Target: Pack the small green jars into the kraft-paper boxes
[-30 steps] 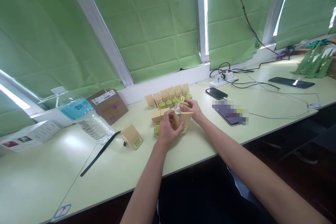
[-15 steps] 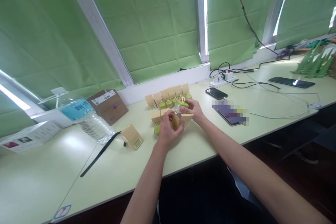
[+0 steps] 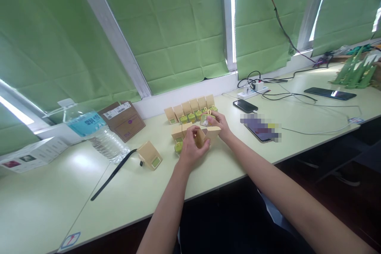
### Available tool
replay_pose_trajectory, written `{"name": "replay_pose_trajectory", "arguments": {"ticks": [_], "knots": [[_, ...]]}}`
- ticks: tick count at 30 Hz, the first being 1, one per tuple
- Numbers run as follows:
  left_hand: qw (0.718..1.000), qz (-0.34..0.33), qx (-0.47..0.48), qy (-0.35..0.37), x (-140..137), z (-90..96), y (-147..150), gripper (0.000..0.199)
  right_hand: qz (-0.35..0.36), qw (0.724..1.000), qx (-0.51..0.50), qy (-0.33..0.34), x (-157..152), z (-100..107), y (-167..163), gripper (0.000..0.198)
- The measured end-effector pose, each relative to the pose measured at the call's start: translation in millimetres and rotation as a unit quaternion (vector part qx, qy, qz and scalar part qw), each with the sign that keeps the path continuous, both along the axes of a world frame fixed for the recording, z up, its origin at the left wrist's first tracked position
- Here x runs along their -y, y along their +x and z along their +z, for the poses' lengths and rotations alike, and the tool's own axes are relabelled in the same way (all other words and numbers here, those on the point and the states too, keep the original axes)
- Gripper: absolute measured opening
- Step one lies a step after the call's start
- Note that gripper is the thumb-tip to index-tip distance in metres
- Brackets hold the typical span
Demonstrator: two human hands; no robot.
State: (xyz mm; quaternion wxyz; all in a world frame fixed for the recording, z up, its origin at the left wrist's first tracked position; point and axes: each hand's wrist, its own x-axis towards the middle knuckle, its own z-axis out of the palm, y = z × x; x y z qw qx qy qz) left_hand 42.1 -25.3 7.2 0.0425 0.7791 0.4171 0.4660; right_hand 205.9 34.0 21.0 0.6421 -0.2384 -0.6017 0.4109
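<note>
The small clear container with a green lid and a yellow loop (image 3: 207, 119) is above the pale table (image 3: 238, 158), gripped between the thumb and fingers of the right hand (image 3: 221, 124), and it is just beside the open tan cardboard box (image 3: 213, 132), which the left hand (image 3: 192, 147) is holding with its fingers and thumb closed around the sides. Near the left hand stands another green-lidded container (image 3: 178, 147), and behind both hands there is a row of tan boxes with raised flaps (image 3: 186, 107). Farther out, to the left lie a black flat strap (image 3: 111, 177) and a large transparent plastic bottle with a blue label (image 3: 108, 143), and to the right a black smartphone (image 3: 245, 106).
</note>
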Motion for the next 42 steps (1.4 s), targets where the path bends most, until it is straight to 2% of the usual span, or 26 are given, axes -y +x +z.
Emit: {"name": "replay_pose_trajectory", "arguments": {"ticks": [10,20,29,39,42], "knots": [[1.0,0.003,0.013,0.008,0.6,5.7,-0.2,0.056,0.046,0.999,0.007,0.004,-2.1,0.2,0.7,0.043],[1.0,0.01,-0.008,0.02,1.2,8.5,1.5,0.05,0.018,1.0,-0.011,-0.017,1.1,1.6,-0.3,0.044],[1.0,0.008,-0.023,0.01,3.1,7.7,1.3,0.041,-0.012,1.0,-0.01,-0.003,-0.8,-0.7,0.5,0.046],[1.0,-0.001,-0.019,-0.007,1.8,2.9,-0.5,0.045,0.039,0.999,0.009,0.034,-0.8,0.1,1.1,0.04],[1.0,0.011,-0.02,-0.014,2.1,2.3,-0.5,0.045,0.029,0.999,0.022,0.039,-1.3,0.1,0.8,0.042]]}}
